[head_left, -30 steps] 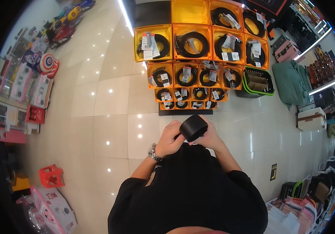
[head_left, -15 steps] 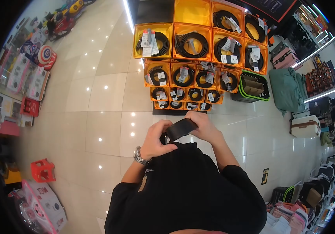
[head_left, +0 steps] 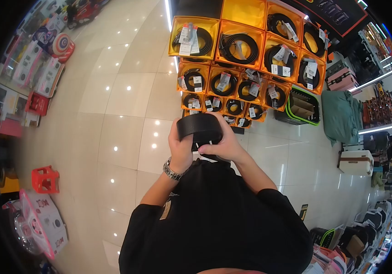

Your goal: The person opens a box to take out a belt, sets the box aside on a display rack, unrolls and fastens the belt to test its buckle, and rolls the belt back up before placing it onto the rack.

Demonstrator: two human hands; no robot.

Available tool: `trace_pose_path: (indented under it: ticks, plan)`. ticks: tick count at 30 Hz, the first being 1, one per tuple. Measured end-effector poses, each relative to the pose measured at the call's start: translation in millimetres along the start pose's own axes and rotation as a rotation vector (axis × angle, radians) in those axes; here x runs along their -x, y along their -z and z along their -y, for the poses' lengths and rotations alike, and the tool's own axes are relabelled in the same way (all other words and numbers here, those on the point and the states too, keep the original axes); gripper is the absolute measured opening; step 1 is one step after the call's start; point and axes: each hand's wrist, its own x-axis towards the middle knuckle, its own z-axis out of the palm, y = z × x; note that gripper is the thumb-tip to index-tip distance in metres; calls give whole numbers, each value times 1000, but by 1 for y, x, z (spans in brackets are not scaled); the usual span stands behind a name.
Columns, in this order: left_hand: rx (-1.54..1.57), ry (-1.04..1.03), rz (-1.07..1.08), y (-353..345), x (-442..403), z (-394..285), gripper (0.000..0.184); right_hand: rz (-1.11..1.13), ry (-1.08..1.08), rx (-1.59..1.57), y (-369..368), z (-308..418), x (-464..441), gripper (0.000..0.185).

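A coiled black belt (head_left: 200,125) is held up in front of my body, near the bottom of the orange display. My left hand (head_left: 181,145), with a metal watch on its wrist, grips the coil from the left side. On the right, my right hand (head_left: 227,144) holds the same coil, its thumb lying across the lower part. Small white marks show on the coil's lower edge. The far fingers of both hands are partly hidden behind the belt.
Orange display boxes (head_left: 240,47) with coiled, tagged belts stand ahead. Right of them are a black and green basket (head_left: 304,106), a green sack (head_left: 341,116) and a white suitcase (head_left: 357,163). A red stool (head_left: 45,179) and boxed toys (head_left: 45,223) stand left.
The belt coil has been turned in my hands and now shows its broad outer band facing up. The hands have moved slightly, and the view has shifted so the display sits further right.
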Motion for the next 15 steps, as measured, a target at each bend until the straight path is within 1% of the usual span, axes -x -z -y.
trace_pose_path:
  ticks: [1, 2, 3, 4, 5, 6, 7, 8, 9, 10, 11, 13, 15]
  plan:
    - [-10, 0, 37, 1, -3, 0, 26, -7, -8, -62, -2, -4, 0, 69]
    - [-30, 25, 37, -3, -4, 0, 23, -101, -76, -67, -5, -6, 2, 59]
    - [-49, 51, 38, -9, -5, -2, 20, -186, 4, 9, -10, -8, 2, 49]
    - [-88, 161, 108, -3, -4, 1, 23, -237, 28, 44, -8, -12, 1, 40]
    - [-125, 249, 241, 3, -5, 5, 28, -288, 55, 79, -3, -13, -3, 31]
    - [-157, 195, 276, 2, -3, 9, 31, -262, 61, 115, 5, -9, -4, 18]
    - [-189, 141, 312, -2, -2, 9, 34, -216, 37, 156, 15, -6, -8, 17]
    - [-263, 45, 314, -1, -3, 13, 36, -179, 17, 298, 25, -4, -12, 17]
    - [-265, 46, 313, 1, -5, 11, 36, -141, -3, 440, 31, -2, -14, 18]
    - [-258, 132, 313, 7, -7, 6, 34, -155, -28, 549, 31, 5, -15, 19]
    - [-251, 220, 313, 12, -9, 0, 33, -156, -30, 546, 30, 9, -15, 19]
    - [-277, 240, 340, 21, -15, -8, 30, -143, -2, 668, 27, 13, -13, 19]
    - [-437, 186, 460, 27, -16, -8, 27, -131, 6, 660, 23, 11, -13, 20]
